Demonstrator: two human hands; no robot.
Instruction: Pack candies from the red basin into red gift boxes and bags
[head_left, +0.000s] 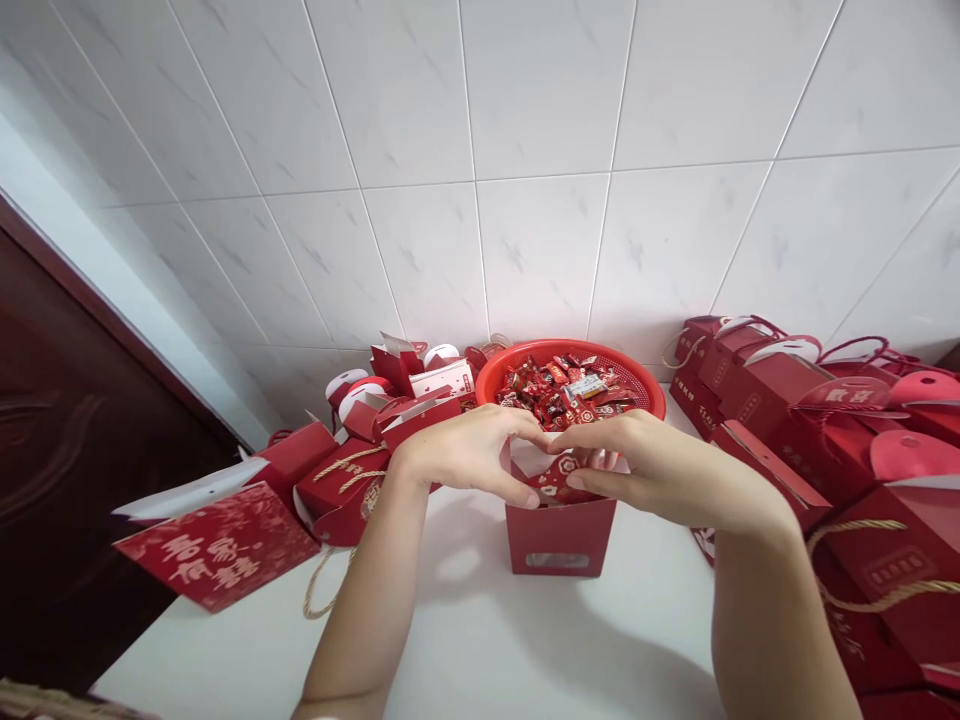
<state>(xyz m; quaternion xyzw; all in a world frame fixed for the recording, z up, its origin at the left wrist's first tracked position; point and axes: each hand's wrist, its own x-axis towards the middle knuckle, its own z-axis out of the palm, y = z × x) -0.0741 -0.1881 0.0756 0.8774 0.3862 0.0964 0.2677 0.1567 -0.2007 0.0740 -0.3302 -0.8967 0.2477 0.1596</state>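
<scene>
An upright red box (561,538) with a small clear window in its front stands on the white table (480,640). Its top is open, and red patterned wrapping (551,478) shows in the opening. My left hand (480,450) curves over the left rim, thumb and fingers apart at the box top. From the right, my right hand (637,465) reaches over the opening with thumb and fingers bent round the red wrapping. The fingertips of both hands nearly meet at the back rim. Just behind the box sits a red basket (651,392) of wrapped sweets (547,385).
Red gift boxes (225,545) with rope handles crowd the left side of the table. More red boxes (780,400) are stacked along the right. A white tiled wall (540,240) rises behind, and a dark door (67,450) stands at the far left.
</scene>
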